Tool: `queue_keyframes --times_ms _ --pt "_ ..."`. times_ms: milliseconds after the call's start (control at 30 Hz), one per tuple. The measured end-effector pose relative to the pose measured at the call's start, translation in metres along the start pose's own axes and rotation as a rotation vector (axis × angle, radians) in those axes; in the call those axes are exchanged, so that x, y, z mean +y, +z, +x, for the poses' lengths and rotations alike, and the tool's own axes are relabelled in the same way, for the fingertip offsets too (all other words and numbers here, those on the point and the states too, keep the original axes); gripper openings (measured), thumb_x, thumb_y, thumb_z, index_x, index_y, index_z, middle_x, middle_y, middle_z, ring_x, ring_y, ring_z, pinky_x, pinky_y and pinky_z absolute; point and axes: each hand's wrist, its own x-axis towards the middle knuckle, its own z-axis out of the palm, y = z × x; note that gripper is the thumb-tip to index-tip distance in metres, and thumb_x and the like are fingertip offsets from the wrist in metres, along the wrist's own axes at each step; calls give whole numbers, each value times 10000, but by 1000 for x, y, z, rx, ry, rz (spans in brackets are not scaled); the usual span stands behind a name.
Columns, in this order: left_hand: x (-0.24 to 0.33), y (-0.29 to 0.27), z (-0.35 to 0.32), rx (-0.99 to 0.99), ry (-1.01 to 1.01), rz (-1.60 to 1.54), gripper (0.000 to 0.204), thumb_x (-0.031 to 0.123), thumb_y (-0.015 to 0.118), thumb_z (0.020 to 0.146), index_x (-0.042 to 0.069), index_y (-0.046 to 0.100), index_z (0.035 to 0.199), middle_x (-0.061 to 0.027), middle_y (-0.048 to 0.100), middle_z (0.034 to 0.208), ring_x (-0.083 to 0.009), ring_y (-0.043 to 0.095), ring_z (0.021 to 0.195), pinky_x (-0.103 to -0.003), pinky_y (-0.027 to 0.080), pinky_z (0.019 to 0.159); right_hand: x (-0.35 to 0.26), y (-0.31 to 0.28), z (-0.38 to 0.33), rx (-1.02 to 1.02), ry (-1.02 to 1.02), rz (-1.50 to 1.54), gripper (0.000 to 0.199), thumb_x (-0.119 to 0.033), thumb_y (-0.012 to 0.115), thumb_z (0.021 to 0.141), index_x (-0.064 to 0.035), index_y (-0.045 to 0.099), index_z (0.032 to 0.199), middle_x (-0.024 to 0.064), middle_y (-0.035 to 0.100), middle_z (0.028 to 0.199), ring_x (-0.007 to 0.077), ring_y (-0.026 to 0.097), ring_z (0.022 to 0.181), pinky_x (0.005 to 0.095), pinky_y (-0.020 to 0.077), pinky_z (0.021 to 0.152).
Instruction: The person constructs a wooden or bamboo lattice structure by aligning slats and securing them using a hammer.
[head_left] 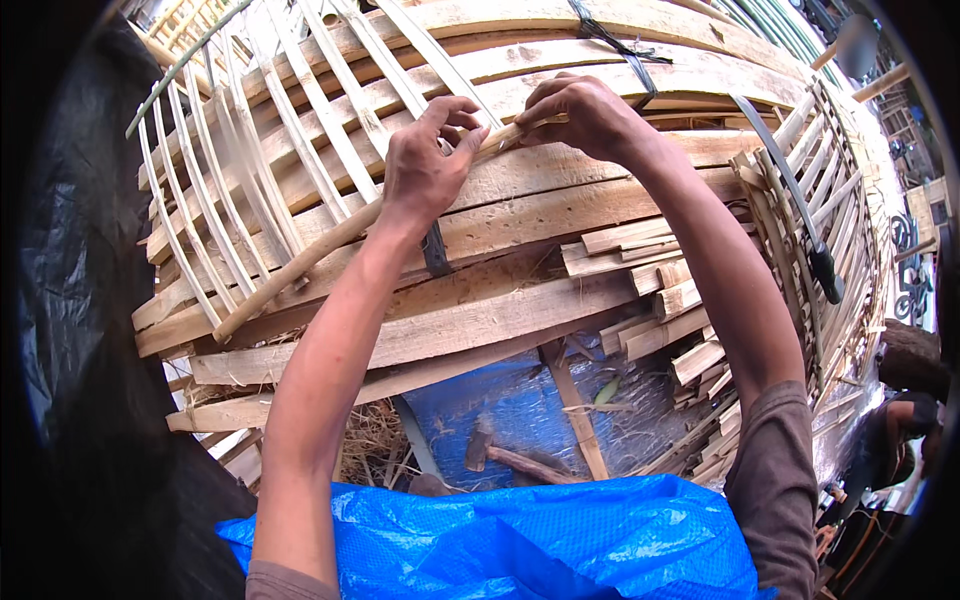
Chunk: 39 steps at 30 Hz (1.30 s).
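Note:
A round wooden rail (305,262) runs slantwise over a stack of planks, with several thin pale slats (310,115) joined along it and reaching to a green crosspiece (190,65) at the far left. My left hand (432,155) is at the rail near its right end, fingers curled and thumb bent in. Whatever it pinches is too small to make out. Just to the right, my right hand (585,112) has its fingertips closed on the end part of the rail, beside the last slat. The fingers partly hide the rail's tip.
Long sawn planks (560,195) lie stacked under the frame, bound with a black strap (625,60). Split wood pieces (665,295) and a slatted bundle (830,190) lie right. A hammer (510,460) rests below on blue sheeting; a blue tarp (540,540) covers my lap. Another person (905,425) is far right.

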Motion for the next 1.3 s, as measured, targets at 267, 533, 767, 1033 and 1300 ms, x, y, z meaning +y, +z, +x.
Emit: queue_keyframes --times_ms 267,533,767,1033,1300 --pt "1 0 -4 -64 7 69 241 136 777 888 74 686 1103 -55 758 895 -108 699 795 -277 540 646 -30 31 -32 253 177 -11 299 -170 736 869 -107 753 1160 88 682 1198 288 636 1071 383 511 991" --pt "0 6 -3 26 -11 100 178 205 772 885 111 733 1030 -108 769 940 -218 730 799 -349 576 701 -50 49 -39 353 264 -76 368 -178 690 879 -115 703 1241 77 641 1283 289 607 1159 400 493 1014" --pt "5 14 -1 30 141 240 116 171 784 875 105 764 967 -85 769 895 -163 690 693 -312 562 649 -59 52 -50 473 295 -195 418 -177 689 864 -88 672 1273 129 622 1297 325 531 1246 429 445 1073" --pt "-3 9 -9 61 145 250 130 213 796 864 159 791 981 -77 773 931 -192 748 873 -320 586 722 -197 54 -126 455 301 262 336 -2 716 786 -47 692 1118 140 663 1047 302 666 930 385 563 799" --pt "0 9 -7 55 231 191 90 115 761 821 116 738 908 -89 728 835 -259 691 780 -367 552 669 -315 114 -275 -361 517 184 521 -254 724 856 -45 566 1306 159 613 1157 342 611 972 435 522 841"
